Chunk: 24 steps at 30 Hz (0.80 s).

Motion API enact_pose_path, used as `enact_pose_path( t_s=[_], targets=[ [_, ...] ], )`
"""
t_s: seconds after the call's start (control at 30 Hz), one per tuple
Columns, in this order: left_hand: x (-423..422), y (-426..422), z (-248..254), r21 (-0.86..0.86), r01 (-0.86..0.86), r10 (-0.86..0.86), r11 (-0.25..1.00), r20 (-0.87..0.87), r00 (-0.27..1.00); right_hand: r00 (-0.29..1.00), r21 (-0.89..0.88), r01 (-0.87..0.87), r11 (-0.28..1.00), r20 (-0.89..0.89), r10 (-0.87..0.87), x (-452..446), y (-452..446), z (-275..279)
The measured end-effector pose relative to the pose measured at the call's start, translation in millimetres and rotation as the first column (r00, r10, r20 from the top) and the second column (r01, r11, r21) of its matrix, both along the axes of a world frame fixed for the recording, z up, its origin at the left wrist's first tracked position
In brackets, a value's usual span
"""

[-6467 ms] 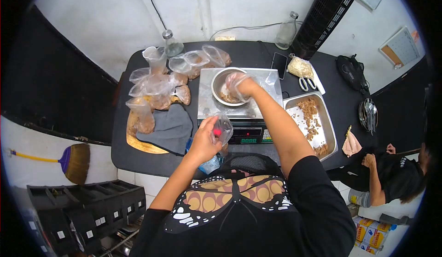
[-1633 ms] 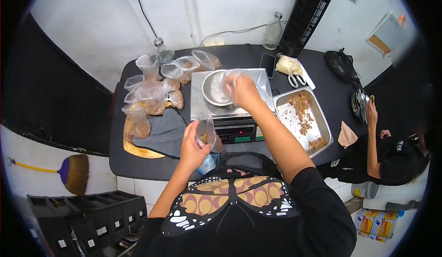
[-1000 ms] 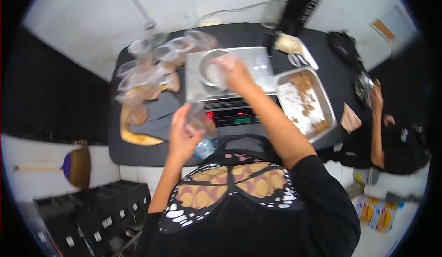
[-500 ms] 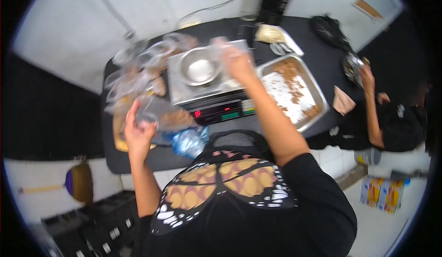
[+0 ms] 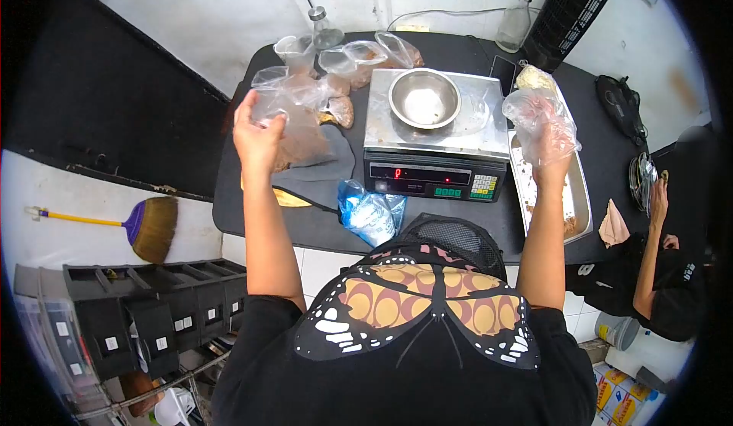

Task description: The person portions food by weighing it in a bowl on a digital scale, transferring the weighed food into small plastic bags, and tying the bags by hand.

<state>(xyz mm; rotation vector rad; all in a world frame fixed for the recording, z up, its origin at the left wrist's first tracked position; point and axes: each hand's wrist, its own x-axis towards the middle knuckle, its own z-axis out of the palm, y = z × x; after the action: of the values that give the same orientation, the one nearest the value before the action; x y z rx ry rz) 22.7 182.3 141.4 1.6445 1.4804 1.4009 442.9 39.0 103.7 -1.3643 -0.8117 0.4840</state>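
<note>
My left hand (image 5: 258, 136) grips the upper part of a clear plastic bag (image 5: 305, 145) with brown, crumbly contents at its bottom. Loose clear plastic, like a disposable glove (image 5: 561, 132), covers my right hand (image 5: 548, 142), blurring its fingers. This hand is above the far end of a metal tray (image 5: 586, 216) with brown bits in it. Between my hands, a round metal bowl (image 5: 425, 99) stands on a digital scale (image 5: 489, 136), whose red display reads 0.
Several filled clear bags (image 5: 359, 63) stand at the back left. A blue plastic bundle (image 5: 372, 212) lies before the scale. Glass bottles (image 5: 513, 25) and a black tower (image 5: 573, 17) line the back. At right, a person's hand (image 5: 658, 197) holds something shiny.
My right hand has moved right, from beside the bowl to above the tray. My left hand still holds the bag. The view has shifted, and the scale now reads 0.
</note>
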Motion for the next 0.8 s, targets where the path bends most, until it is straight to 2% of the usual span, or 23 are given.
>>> enact_pose_path(
  t_s=[0.03,0.1,0.13,0.2,0.23,0.27,0.3,0.33,0.37,0.4,0.43,0.47,0.5,0.53,0.57,0.6,0.63,0.67,0.7,0.8],
  targets=[
    [-6,5,-3,0.005,-0.040,0.040,0.999,-0.045,0.998,1.000,-0.001,-0.005,1.000,-0.024,0.005,-1,-3,4],
    [-21,15,-18,-0.051,-0.122,0.117,0.991,-0.100,0.988,0.921,-0.023,0.003,1.000,0.390,0.007,5,-8,1],
    [-30,22,-31,-0.080,-0.162,0.150,0.984,-0.131,0.980,0.950,-0.013,-0.042,0.999,0.310,0.044,4,-10,-3],
    [-76,63,-104,-0.178,-0.199,0.154,0.964,-0.236,0.959,0.983,0.018,-0.118,0.993,0.141,0.114,2,-15,-8],
    [-86,74,-127,-0.224,-0.223,0.154,0.949,-0.289,0.945,0.971,0.072,-0.167,0.983,-0.161,0.176,-12,-22,11],
    [-84,69,-131,-0.121,-0.271,0.194,0.955,-0.436,0.879,0.866,0.142,-0.195,0.971,-0.440,0.238,-19,-26,22],
    [-80,58,-131,-0.009,-0.298,0.242,0.955,-0.561,0.792,0.793,0.222,-0.218,0.950,-0.527,0.305,-21,-25,19],
    [-74,48,-131,0.107,-0.301,0.293,0.948,-0.663,0.689,0.853,0.095,-0.200,0.975,-0.473,0.221,-22,-25,20],
    [-27,12,-76,0.061,-0.378,0.338,0.924,-0.596,0.728,0.868,0.084,-0.190,0.978,-0.452,0.208,-27,-27,20],
    [-5,0,-63,0.187,-0.373,0.400,0.909,-0.643,0.652,0.882,0.072,-0.182,0.981,-0.430,0.195,-33,-29,18],
    [8,-2,-65,0.344,-0.126,0.313,0.930,-0.568,0.761,0.888,0.070,-0.163,0.984,-0.424,0.177,-44,-29,19],
    [49,-25,-50,0.149,0.009,0.052,0.989,-0.395,0.917,0.893,0.070,-0.149,0.986,-0.418,0.164,-56,-28,19],
    [88,-49,-36,-0.068,0.224,-0.232,0.972,-0.183,0.955,0.906,0.128,-0.153,0.980,-0.378,0.191,-64,-25,10],
    [120,-77,-32,-0.082,0.516,-0.518,0.853,0.001,0.856,0.926,0.125,-0.138,0.982,-0.336,0.173,-74,-24,6],
    [146,-102,-21,-0.035,0.665,-0.666,0.746,-0.065,0.743,0.970,0.122,-0.089,0.989,-0.213,0.114,-82,-23,-2],
    [165,-116,-18,0.046,0.757,-0.743,0.652,-0.159,0.650,0.996,0.121,-0.048,0.991,-0.067,0.056,-86,-22,-15],
    [181,-126,-17,0.083,0.796,-0.780,0.599,-0.166,0.604,0.997,0.126,0.006,0.992,0.077,-0.015,-91,-21,-27],
    [193,-135,-20,0.012,0.784,-0.780,0.621,-0.095,0.619,0.967,0.134,0.052,0.990,0.240,-0.083,-92,-23,-37],
    [197,-136,-28,-0.009,0.824,-0.820,0.566,-0.103,0.563,0.999,0.211,0.028,0.977,-0.038,-0.021,-96,-26,-40],
    [211,-147,-37,0.009,0.892,-0.886,0.453,-0.111,0.451,0.888,0.300,0.085,0.950,-0.456,0.065,-87,-42,-37]
  ],
)
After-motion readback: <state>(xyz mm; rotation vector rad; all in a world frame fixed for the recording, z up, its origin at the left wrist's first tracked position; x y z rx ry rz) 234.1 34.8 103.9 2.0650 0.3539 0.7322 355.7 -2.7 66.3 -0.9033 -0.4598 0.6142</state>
